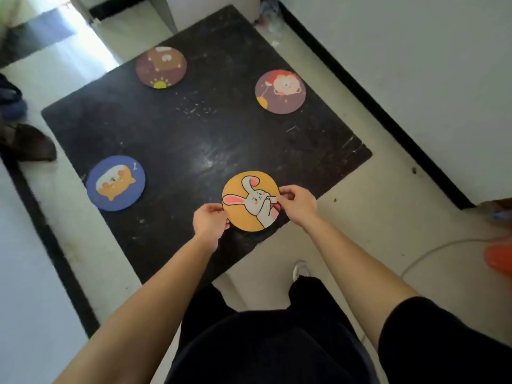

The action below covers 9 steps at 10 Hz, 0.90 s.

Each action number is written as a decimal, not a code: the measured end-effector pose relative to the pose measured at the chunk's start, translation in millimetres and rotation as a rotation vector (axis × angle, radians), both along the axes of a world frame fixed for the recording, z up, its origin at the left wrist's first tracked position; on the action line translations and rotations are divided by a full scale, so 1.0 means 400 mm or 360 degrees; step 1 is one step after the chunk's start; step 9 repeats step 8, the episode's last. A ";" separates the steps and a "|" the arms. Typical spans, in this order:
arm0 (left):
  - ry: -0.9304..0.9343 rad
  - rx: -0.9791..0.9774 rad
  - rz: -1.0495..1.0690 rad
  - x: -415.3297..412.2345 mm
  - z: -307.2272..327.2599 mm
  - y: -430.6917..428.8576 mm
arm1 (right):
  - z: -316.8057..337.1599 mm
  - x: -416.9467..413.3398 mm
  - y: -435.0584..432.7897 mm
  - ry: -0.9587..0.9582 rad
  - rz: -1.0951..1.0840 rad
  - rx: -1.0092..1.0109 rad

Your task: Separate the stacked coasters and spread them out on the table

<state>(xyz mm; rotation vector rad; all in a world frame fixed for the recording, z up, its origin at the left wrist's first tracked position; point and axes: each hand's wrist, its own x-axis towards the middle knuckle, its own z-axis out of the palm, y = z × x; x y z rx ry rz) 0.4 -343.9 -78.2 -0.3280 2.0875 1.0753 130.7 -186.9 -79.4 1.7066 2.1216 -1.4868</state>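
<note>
Both hands pinch the yellow rabbit coaster: left hand on its left rim, right hand on its right. It sits between them over the black table's near corner. Blue, brown, purple coasters lie well apart. Can't tell if another's underneath.

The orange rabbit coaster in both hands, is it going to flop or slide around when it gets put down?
The orange rabbit coaster looks stiff: pinched only at its edges by the left hand and right hand, it stays flat. It seems thin and probably light. On the glossy dark table it might slide if nudged; lying flat, rolling seems unlikely.
</note>
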 end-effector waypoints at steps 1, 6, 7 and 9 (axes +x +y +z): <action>0.0049 -0.0098 0.0248 0.058 -0.047 0.007 | -0.056 -0.004 0.047 -0.0029 0.0199 -0.0047; 0.0296 -0.0425 0.0154 0.135 -0.113 -0.046 | -0.100 0.019 0.036 -0.0199 0.0533 0.0141; 0.0323 -0.0477 -0.0123 0.128 -0.101 -0.057 | -0.080 0.020 0.025 -0.0313 0.0646 0.0195; 0.0436 -0.0578 -0.0442 0.135 -0.076 -0.081 | -0.043 0.011 0.030 -0.0355 0.0641 0.0159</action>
